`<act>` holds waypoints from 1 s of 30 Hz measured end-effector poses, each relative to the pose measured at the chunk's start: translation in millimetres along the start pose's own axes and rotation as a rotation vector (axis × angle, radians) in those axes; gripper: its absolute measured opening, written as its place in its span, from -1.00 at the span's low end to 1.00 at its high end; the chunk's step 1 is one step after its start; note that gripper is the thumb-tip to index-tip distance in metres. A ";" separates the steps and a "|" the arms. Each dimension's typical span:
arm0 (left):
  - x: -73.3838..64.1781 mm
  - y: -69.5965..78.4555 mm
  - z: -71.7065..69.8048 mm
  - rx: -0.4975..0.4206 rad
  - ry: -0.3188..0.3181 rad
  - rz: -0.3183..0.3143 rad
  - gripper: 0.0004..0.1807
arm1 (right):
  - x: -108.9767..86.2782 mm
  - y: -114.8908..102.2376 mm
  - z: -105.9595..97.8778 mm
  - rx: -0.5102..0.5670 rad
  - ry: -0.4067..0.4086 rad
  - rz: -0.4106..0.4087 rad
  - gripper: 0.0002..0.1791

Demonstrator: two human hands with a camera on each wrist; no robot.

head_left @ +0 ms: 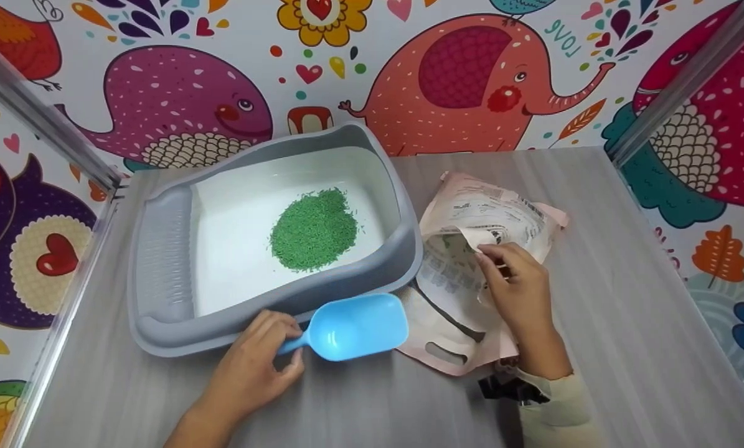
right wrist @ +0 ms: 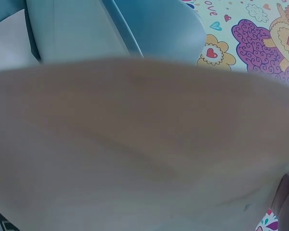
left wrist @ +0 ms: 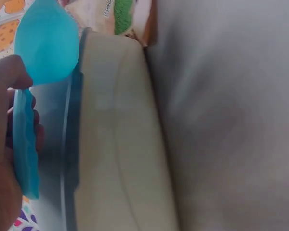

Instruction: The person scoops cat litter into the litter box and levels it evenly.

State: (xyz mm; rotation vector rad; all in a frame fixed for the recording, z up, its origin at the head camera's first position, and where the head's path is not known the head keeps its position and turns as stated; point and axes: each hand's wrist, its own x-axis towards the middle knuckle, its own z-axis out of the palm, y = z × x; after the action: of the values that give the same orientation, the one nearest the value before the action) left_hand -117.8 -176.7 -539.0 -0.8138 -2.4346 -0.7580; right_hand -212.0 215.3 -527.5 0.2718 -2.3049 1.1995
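A light blue scoop (head_left: 359, 326) is in my left hand (head_left: 253, 361), its handle (left wrist: 25, 144) held between fingers and thumb. The scoop's bowl points right, in front of the near rim of a grey litter box (head_left: 403, 249). Inside the box, a heap of green pellets (head_left: 315, 230) lies on the white floor. My right hand (head_left: 521, 289) pinches the edge of the open mouth of a pale pink bag (head_left: 490, 202). A few green pellets show inside that mouth. In the right wrist view, a blurred surface blocks most of the picture.
The bag lies on the grey wood-grain table (head_left: 621, 298), right against the box's right side, its cut-out handle toward me. Printed cartoon panels (head_left: 322, 74) stand behind the table and along both sides. A ribbed step (head_left: 163, 255) forms the box's left end.
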 end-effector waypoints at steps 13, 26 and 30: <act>-44.0 -10.5 -3.3 0.115 -0.099 -0.073 -0.64 | -0.6 -0.3 0.4 0.001 0.002 -0.004 -0.89; -54.5 -10.5 -1.9 0.208 -0.149 -0.121 -0.64 | -4.1 1.2 -5.3 -0.047 -0.006 -0.039 -0.89; -55.2 -9.7 -1.8 0.229 -0.151 -0.139 -0.62 | -7.1 3.3 -10.4 -0.053 -0.026 -0.068 -0.87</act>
State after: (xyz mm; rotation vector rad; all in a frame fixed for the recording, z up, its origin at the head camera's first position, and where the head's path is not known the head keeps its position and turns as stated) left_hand -84.0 -206.2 -572.6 -0.6385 -2.6732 -0.4670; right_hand -203.6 225.1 -528.7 0.3462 -2.3269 1.1062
